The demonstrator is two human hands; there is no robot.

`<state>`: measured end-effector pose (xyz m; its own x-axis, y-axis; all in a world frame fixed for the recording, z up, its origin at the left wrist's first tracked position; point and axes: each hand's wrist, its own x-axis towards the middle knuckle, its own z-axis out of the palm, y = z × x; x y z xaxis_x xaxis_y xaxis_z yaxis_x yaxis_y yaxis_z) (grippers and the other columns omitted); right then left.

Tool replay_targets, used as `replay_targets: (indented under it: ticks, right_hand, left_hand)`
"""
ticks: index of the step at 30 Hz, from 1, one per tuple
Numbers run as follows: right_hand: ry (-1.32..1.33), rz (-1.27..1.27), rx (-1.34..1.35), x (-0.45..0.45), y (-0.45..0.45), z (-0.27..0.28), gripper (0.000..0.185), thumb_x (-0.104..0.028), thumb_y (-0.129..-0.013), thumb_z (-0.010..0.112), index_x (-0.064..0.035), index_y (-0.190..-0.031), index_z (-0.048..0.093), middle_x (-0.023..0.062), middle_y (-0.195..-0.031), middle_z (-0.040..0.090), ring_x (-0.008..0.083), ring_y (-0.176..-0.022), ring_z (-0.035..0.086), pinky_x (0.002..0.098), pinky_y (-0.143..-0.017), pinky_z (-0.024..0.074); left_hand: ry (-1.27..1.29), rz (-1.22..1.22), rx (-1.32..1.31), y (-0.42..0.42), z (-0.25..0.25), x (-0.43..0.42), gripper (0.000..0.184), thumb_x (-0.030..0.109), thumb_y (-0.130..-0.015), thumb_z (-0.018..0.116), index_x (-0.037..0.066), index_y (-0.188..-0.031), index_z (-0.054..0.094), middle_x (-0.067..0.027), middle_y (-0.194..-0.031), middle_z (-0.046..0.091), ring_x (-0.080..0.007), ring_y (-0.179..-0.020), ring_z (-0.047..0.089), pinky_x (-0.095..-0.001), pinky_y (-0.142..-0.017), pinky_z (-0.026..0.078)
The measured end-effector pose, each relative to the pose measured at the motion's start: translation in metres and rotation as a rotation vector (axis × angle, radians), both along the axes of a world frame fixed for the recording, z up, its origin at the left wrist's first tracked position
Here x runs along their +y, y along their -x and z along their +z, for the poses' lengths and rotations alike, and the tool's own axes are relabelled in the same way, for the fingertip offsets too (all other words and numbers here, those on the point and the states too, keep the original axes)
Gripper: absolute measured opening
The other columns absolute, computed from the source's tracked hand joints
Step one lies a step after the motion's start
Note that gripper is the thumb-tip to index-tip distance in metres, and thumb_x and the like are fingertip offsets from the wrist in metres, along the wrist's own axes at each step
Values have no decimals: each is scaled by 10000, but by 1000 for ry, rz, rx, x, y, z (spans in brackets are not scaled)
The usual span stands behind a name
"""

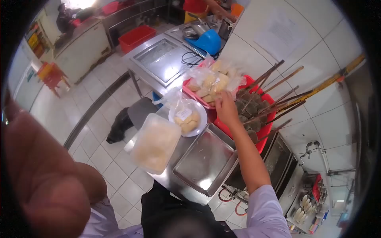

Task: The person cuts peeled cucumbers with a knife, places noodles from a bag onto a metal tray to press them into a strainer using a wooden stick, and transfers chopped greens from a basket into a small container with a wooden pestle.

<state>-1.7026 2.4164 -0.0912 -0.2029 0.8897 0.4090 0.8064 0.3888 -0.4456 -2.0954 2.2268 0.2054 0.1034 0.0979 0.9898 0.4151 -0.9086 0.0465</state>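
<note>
As the right hand (227, 106) reaches over the pink basket (193, 94), its fingers are bent down onto the clear bags of yellow food (214, 82) heaped there; whether they pinch the plastic cannot be told. The left hand (47, 174), large and blurred close to the camera, shows no clear grip. Nearer the body than the basket, a white plate (203, 121) bears another bag (186, 117), beside a lidded plastic container (156, 143) and a steel tray (204, 159).
</note>
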Motion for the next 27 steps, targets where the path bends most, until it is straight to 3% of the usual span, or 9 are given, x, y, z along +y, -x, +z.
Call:
replay_targets:
  ticks: [3, 4, 7, 10, 12, 20, 22, 25, 27]
  right_hand:
    - [-108, -108, -53, 55, 24, 5, 455, -58, -846, 627, -56, -1295, 551, 216, -1332, 533, 404, -1113, 583, 451, -926, 510]
    - [-108, -121, -47, 63, 33, 11, 455, -58, -846, 627, -56, -1295, 551, 216, -1332, 533, 404, -1113, 583, 451, -926, 510]
    - [-260, 5, -225, 99, 48, 21, 419, -69, -827, 631, -68, -1246, 617, 212, -1229, 612, 395, -1076, 614, 445, -927, 507]
    - [177, 3, -408, 140, 22, 4, 266, -97, -831, 667, -57, -1091, 706, 174, -1105, 687, 396, -1051, 621, 490, -927, 501]
    - [15, -172, 26, 135, 13, 14, 166, -89, -836, 676, -29, -980, 731, 144, -961, 721, 327, -1019, 647, 443, -897, 506]
    - [56, -25, 232, 104, -18, 71, 230, -47, -917, 605, -23, -1134, 675, 136, -999, 712, 234, -840, 671, 361, -765, 531]
    - [326, -95, 635, 58, 9, 112, 317, -69, -958, 590, -34, -1273, 599, 100, -1124, 687, 200, -935, 661, 365, -823, 547]
    - [410, -55, 1123, 18, 7, 107, 407, -98, -986, 586, -55, -1383, 507, 70, -1222, 638, 189, -1006, 640, 376, -890, 549]
    - [446, -34, 1233, -16, 7, 101, 425, -125, -1006, 562, -31, -1410, 472, 92, -1277, 622, 213, -1069, 641, 386, -949, 528]
  left_hand:
    - [229, 197, -24, -8, -37, 65, 430, 289, -988, 547, -44, -1260, 556, -194, -1218, 597, -313, -1146, 580, -431, -1061, 409]
    - [404, 121, -136, -20, -67, 83, 225, 106, -988, 514, 22, -1183, 590, -170, -1251, 595, -250, -1202, 578, -392, -1082, 431]
    - [1000, -66, -211, -45, -154, 140, 168, 66, -948, 621, 48, -1110, 661, -27, -957, 603, -115, -884, 545, -264, -819, 439]
    - [1316, -266, -254, -72, -263, 172, 156, 67, -960, 631, 50, -1112, 663, -26, -950, 640, -109, -822, 586, -257, -751, 474]
    - [1400, -355, -246, -85, -304, 192, 146, 83, -969, 631, 50, -1107, 664, -29, -951, 648, -113, -821, 599, -266, -745, 484]
    - [1891, -612, -606, -174, -341, 236, 515, 481, -990, 556, 68, -1296, 586, -115, -1129, 638, -220, -973, 655, -316, -881, 516]
    - [1898, -588, -816, -183, -323, 242, 641, 595, -976, 543, 58, -1327, 551, -169, -1199, 628, -276, -959, 679, -353, -896, 534]
    - [2255, -983, -1168, -175, -284, 231, 633, 562, -1008, 477, 93, -1433, 480, -184, -1220, 619, -257, -1045, 660, -349, -926, 536]
    - [2029, -2210, -938, -175, -317, 223, 833, 716, -957, 439, 75, -1489, 416, -265, -1408, 521, -345, -1235, 598, -514, -1011, 513]
